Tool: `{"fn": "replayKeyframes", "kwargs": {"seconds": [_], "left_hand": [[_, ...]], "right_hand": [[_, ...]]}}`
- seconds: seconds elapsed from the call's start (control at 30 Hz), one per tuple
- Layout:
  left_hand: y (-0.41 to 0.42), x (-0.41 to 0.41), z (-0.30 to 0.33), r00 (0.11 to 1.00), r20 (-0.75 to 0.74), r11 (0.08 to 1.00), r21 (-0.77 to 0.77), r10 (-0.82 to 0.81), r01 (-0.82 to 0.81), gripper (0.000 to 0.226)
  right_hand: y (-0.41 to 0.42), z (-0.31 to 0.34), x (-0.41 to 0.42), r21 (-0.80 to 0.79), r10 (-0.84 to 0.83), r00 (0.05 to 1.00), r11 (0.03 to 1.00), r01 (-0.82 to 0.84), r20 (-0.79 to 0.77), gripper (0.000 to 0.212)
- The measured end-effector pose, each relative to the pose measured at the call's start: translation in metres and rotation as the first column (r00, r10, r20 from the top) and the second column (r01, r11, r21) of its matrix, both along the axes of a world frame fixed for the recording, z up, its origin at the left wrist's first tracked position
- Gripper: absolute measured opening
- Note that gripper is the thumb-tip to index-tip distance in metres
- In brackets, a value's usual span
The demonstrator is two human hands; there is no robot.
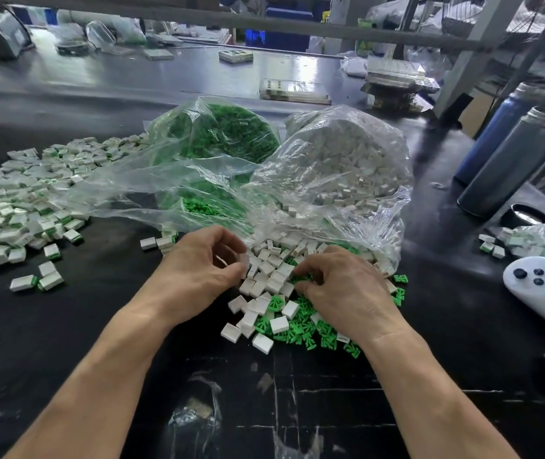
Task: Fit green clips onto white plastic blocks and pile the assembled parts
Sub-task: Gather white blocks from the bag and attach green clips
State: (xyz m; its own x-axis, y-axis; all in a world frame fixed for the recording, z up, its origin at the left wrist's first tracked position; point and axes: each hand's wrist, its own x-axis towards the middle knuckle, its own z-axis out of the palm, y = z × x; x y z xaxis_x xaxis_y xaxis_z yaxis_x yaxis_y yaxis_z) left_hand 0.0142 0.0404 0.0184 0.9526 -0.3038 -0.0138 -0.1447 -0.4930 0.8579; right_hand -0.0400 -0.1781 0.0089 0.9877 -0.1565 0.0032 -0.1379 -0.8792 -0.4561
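Clips, bright green, lie scattered on the black worktop right in front of the person, mixed in with loose white blocks spilling from the mouth of a clear bag. That bag bulges with more white blocks, and just to its left a second clear bag is stuffed with green clips. Both hands are down in the spill. The left hand sits at the left edge of the heap, fingers curled in towards the thumb, and something pale shows between the fingertips, though I cannot tell for sure what it pinches. The right hand is palm down over the green clips, fingers bent and digging among them; whether it has hold of one is hidden under the knuckles. Off to the left, well apart from the hands, a broad pile of assembled parts spreads across the worktop, white blocks with green showing at their edges, with a few strays nearer the person. Over on the right stand two tall dark bottles, tilted in this wide view, a white controller with dark buttons, and a small bag of parts beside it.
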Motion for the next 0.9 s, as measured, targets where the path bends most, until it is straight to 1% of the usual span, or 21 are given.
{"fn": "replayKeyframes", "kwargs": {"seconds": [0.1,0.23,0.37,0.53,0.7,0.9], "left_hand": [[-0.007,-0.003,-0.003,1.000,0.002,0.996,-0.089,0.022,-0.021,0.017],[-0.013,-0.006,-0.006,0.999,-0.035,0.974,-0.225,-0.014,0.006,0.029],[-0.017,-0.008,-0.007,0.996,-0.064,0.953,-0.302,-0.056,0.034,0.029],[-0.022,-0.007,-0.011,0.994,-0.091,0.940,-0.341,-0.056,0.022,0.017],[-0.024,-0.006,-0.014,0.995,-0.098,0.938,-0.347,-0.034,-0.002,0.014],[-0.026,-0.007,-0.014,0.992,-0.112,0.937,-0.350,-0.053,0.011,0.014]], "right_hand": [[0.000,0.000,0.001,0.002,-0.001,1.000,1.000,0.001,0.000,0.015],[0.000,0.000,0.002,0.000,0.000,1.000,1.000,0.000,0.004,0.014],[-0.001,0.000,0.002,0.009,0.015,1.000,1.000,-0.015,-0.005,0.020],[0.001,0.001,0.004,-0.019,0.030,1.000,0.999,-0.030,-0.006,0.016],[0.001,0.001,0.004,-0.010,0.021,1.000,1.000,-0.021,-0.007,0.010],[0.004,0.000,0.004,-0.034,0.022,1.000,0.999,-0.022,-0.011,0.019]]}}
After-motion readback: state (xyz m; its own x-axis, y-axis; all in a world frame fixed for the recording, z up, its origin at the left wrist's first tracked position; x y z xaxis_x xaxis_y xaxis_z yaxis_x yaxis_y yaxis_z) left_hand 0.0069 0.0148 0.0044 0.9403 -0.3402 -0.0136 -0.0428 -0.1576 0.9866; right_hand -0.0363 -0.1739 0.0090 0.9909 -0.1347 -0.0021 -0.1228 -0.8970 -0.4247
